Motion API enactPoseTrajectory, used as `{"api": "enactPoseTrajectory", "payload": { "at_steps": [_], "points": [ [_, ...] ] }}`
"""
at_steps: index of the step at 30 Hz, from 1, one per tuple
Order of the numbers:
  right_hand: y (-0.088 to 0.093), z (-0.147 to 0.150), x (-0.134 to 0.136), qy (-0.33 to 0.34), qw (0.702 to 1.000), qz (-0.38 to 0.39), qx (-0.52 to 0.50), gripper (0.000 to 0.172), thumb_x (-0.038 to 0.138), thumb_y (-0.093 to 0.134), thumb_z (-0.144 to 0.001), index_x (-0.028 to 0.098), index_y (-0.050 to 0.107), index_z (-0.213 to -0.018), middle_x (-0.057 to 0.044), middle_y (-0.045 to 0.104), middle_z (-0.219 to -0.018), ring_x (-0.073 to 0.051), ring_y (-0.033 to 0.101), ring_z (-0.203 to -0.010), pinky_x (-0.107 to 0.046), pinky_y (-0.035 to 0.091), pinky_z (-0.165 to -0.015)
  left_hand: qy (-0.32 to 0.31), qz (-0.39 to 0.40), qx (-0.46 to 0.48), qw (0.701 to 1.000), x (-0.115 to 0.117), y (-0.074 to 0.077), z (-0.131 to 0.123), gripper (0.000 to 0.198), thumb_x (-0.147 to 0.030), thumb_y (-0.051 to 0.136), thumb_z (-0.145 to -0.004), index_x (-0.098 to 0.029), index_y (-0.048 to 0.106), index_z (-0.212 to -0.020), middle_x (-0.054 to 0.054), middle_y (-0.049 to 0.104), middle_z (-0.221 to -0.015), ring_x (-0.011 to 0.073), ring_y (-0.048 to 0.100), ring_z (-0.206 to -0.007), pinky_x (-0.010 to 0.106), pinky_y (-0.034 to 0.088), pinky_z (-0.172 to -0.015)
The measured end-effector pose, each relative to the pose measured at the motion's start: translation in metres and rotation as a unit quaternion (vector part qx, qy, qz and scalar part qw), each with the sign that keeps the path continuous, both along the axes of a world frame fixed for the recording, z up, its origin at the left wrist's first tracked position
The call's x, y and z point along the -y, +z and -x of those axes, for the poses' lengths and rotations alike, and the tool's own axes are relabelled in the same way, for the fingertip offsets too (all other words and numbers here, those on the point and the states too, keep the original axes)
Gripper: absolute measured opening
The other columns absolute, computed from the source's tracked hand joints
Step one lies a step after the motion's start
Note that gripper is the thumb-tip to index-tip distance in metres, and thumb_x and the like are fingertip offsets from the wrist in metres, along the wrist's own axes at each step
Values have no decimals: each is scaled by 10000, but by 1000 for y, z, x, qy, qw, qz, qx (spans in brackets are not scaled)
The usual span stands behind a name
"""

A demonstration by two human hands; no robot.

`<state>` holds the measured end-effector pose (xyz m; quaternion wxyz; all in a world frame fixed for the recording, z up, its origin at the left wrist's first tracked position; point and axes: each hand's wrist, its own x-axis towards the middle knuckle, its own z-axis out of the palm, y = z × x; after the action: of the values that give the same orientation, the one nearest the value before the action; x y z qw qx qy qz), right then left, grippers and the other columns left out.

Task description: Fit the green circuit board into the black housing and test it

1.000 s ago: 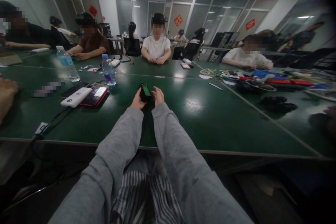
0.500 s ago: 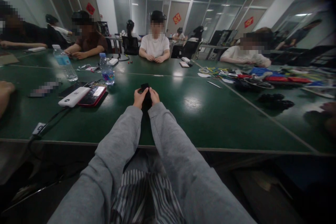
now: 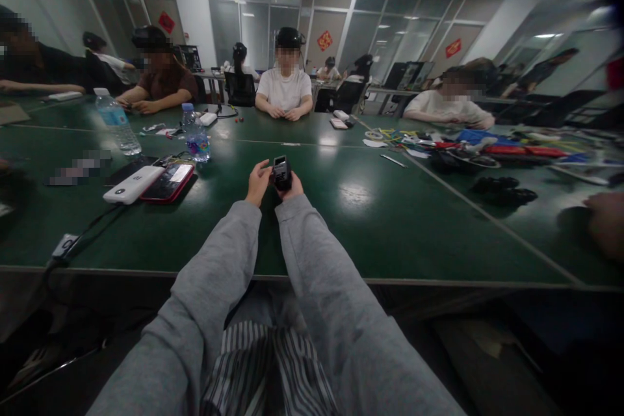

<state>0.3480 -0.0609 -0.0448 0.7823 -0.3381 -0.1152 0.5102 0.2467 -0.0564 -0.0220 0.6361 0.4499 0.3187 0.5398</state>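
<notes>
A small black boxy object (image 3: 281, 173) with a greyish panel and pale markings on its face is held above the green table (image 3: 414, 227). My right hand (image 3: 294, 186) is closed round its right side and underside. Just left of it is my left hand (image 3: 258, 183), fingers apart and reaching toward the object's edge; a narrow gap seems to separate them. Exactly what kind of device it is, I cannot make out.
To the left lie a white power bank (image 3: 134, 184) with a cable and a red-edged phone (image 3: 168, 182). Two water bottles (image 3: 118, 122) stand behind. A pen (image 3: 392, 161), a heap of cables (image 3: 439, 143) and a dark object (image 3: 504, 191) are at right. People sit around the table.
The black object has turned so its marked face shows. My left hand has come off it and moved slightly left, while my right hand keeps hold.
</notes>
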Motion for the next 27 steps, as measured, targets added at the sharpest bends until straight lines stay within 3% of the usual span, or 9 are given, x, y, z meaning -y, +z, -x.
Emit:
{"api": "enactPoseTrajectory", "payload": {
  "at_steps": [4, 17, 27],
  "points": [
    [11, -1, 9, 23, 993, 54, -101, 309, 338, 361, -968, 187, 610, -864, -22, 666, -694, -153, 643, -623, -315, 597, -652, -9, -17, -14, 1000, 2, 1, 0, 260, -170, 665, -820, -243, 676, -1070, 52, 705, -978, 158, 650, -877, 245, 510, -749],
    [14, 1, 13, 24, 991, 66, -116, 319, 331, 358, -982, 167, 630, -961, -18, 670, -704, -158, 642, -623, -330, 605, -679, -6, -82, -87, 993, -6, -6, -2, 329, -169, 596, -847, -184, 629, -1174, 72, 694, -988, 159, 647, -839, 291, 520, -757],
    [19, 6, 16, 21, 991, 91, -94, 318, 345, 399, -984, 164, 651, -915, -7, 663, -636, -161, 668, -646, -315, 605, -712, -6, -113, -77, 991, -8, -10, -4, 501, -307, 805, -709, -179, 645, -1167, 109, 692, -1032, 222, 662, -961, 373, 512, -901]
  ]
}}
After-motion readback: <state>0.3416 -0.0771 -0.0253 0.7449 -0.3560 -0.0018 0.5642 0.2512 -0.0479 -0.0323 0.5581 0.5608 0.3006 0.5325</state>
